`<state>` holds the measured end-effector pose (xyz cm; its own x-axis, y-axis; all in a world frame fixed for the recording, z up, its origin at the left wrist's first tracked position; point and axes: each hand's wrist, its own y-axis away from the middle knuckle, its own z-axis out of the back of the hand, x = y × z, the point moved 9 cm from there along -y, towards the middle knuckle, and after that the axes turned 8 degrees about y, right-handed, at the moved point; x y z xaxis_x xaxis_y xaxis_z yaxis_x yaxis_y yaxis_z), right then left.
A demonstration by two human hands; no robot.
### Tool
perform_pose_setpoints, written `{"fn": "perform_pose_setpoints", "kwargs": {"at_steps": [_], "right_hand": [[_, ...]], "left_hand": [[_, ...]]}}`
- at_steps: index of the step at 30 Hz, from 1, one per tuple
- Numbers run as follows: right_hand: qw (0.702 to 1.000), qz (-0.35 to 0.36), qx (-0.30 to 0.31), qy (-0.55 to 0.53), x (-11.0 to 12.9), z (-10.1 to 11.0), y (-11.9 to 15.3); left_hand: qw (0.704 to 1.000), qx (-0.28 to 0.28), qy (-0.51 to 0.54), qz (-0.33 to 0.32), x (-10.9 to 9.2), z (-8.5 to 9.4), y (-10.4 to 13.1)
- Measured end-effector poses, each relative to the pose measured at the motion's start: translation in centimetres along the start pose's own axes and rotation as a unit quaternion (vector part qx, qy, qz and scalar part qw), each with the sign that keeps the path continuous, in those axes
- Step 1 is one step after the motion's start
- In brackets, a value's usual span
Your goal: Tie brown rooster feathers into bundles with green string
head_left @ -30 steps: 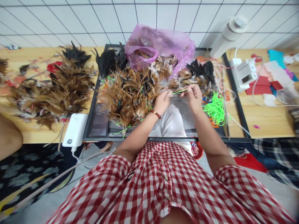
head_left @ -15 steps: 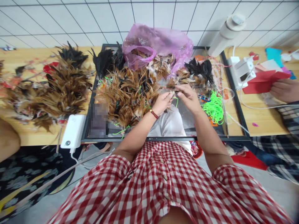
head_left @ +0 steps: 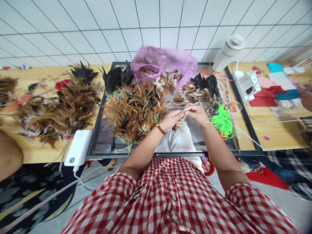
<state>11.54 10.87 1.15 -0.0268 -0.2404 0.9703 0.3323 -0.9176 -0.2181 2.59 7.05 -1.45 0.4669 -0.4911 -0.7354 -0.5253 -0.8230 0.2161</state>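
Note:
Over the middle of a black-framed tray point(head_left: 151, 155), my left hand point(head_left: 173, 119) and my right hand point(head_left: 195, 114) meet at the fingertips. Both are closed, pinching something small between them; a bit of green cord shows below, but the rest is hidden by the fingers. A large heap of brown feathers point(head_left: 136, 113) lies just left of my left hand. Right of my right hand sits a tangle of bright green cord point(head_left: 222, 122). Behind the hands are black feathers point(head_left: 206, 83) and a pink plastic bag point(head_left: 165, 58) with pale brown feathers at its mouth.
More feathers point(head_left: 73, 110) and a white power bank point(head_left: 78, 148) with a cable lie to the left. At right are a white bottle point(head_left: 227, 53), a power strip point(head_left: 240, 86), red cloth point(head_left: 264, 97) and another person's hand point(head_left: 305, 97).
My right hand's fingers have closed in against my left hand's fingertips. The view has tilted up, and the other person's hand at right has moved away from the red cloth.

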Motion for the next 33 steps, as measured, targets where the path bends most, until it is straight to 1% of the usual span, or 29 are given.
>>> {"fn": "perform_pose_setpoints", "kwargs": {"at_steps": [1, 2, 4, 5, 6, 7, 8, 9, 10, 11, 12, 13, 14, 15, 16, 18, 19, 20, 22, 24, 26, 28, 31, 33], "right_hand": [[1.000, 0.002, -0.025, -0.003, -0.1, 0.3, -0.1], [0.998, 0.002, -0.066, -0.009, -0.2, 1.1, -0.2], [0.984, -0.008, -0.176, -0.032, -0.7, 3.9, -0.1], [0.971, -0.013, -0.234, -0.046, -0.9, 5.7, 0.1], [0.957, -0.014, -0.283, -0.057, -1.1, 7.5, 0.4], [0.945, -0.010, -0.321, -0.061, -1.1, 9.1, 0.7], [0.934, 0.000, -0.352, -0.058, -0.9, 10.6, 1.0], [0.929, 0.013, -0.366, -0.046, -0.5, 11.7, 1.2], [0.929, 0.025, -0.367, -0.035, -0.1, 12.2, 1.3], [0.934, 0.035, -0.355, -0.026, 0.3, 12.2, 1.2], [0.943, 0.042, -0.329, -0.018, 0.7, 11.6, 1.0], [0.954, 0.045, -0.295, -0.009, 1.1, 10.4, 0.8], [0.966, 0.044, -0.255, 0.002, 1.3, 8.9, 0.5], [0.976, 0.041, -0.212, 0.019, 1.5, 7.2, 0.2], [0.984, 0.035, -0.173, 0.039, 1.5, 5.5, 0.1], [0.990, 0.028, -0.119, 0.069, 1.4, 2.7, -0.1], [0.991, 0.025, -0.107, 0.075, 1.2, 1.8, -0.1], [0.992, 0.021, -0.103, 0.074, 1.1, 1.3, -0.1], [0.992, 0.013, -0.112, 0.064, 0.6, 1.1, 0.0], [0.991, 0.010, -0.122, 0.060, 0.1, 1.4, 0.1], [0.989, 0.020, -0.129, 0.071, 0.0, 1.7, 0.1], [0.986, 0.040, -0.127, 0.099, 0.3, 1.9, 0.2], [0.975, 0.082, -0.105, 0.178, 1.4, 1.5, 0.4], [0.967, 0.104, -0.073, 0.219, 2.1, 0.8, 0.5]], "left_hand": [[1.000, 0.007, -0.003, -0.001, 0.1, 0.1, -0.1], [1.000, 0.008, -0.014, -0.001, 0.3, 0.4, -0.2], [0.998, -0.011, -0.067, -0.004, 0.6, 1.2, -0.4], [0.993, -0.026, -0.117, -0.013, 0.6, 1.7, -0.5], [0.981, -0.040, -0.185, -0.030, 0.4, 2.0, -0.6], [0.963, -0.050, -0.259, -0.056, 0.1, 2.2, -0.6], [0.937, -0.058, -0.334, -0.091, -0.5, 2.1, -0.6], [0.905, -0.067, -0.397, -0.136, -1.3, 1.8, -0.4], [0.873, -0.081, -0.443, -0.190, -2.2, 1.5, 0.0], [0.842, -0.106, -0.467, -0.248, -3.3, 1.2, 0.7], [0.816, -0.140, -0.471, -0.305, -4.5, 1.2, 1.5], [0.795, -0.177, -0.461, -0.353, -5.5, 1.3, 2.4], [0.783, -0.203, -0.445, -0.385, -6.3, 1.5, 3.1], [0.784, -0.213, -0.427, -0.397, -6.7, 1.6, 3.4], [0.799, -0.204, -0.410, -0.390, -6.7, 1.7, 3.3], [0.851, -0.153, -0.374, -0.336, -5.9, 1.7, 2.1], [0.879, -0.129, -0.348, -0.301, -5.2, 1.7, 1.5], [0.906, -0.113, -0.312, -0.264, -4.4, 1.8, 0.9], [0.955, -0.092, -0.216, -0.183, -2.7, 1.9, 0.1], [0.985, -0.066, -0.120, -0.103, -1.1, 1.4, -0.3], [0.996, -0.054, -0.055, -0.046, -0.3, 0.8, -0.2], [0.997, -0.073, -0.012, -0.019, -0.3, 0.7, 0.1], [0.995, -0.099, 0.019, -0.015, -0.8, 0.9, 0.5], [0.994, -0.103, 0.024, -0.020, -1.0, 0.9, 0.5]]}}
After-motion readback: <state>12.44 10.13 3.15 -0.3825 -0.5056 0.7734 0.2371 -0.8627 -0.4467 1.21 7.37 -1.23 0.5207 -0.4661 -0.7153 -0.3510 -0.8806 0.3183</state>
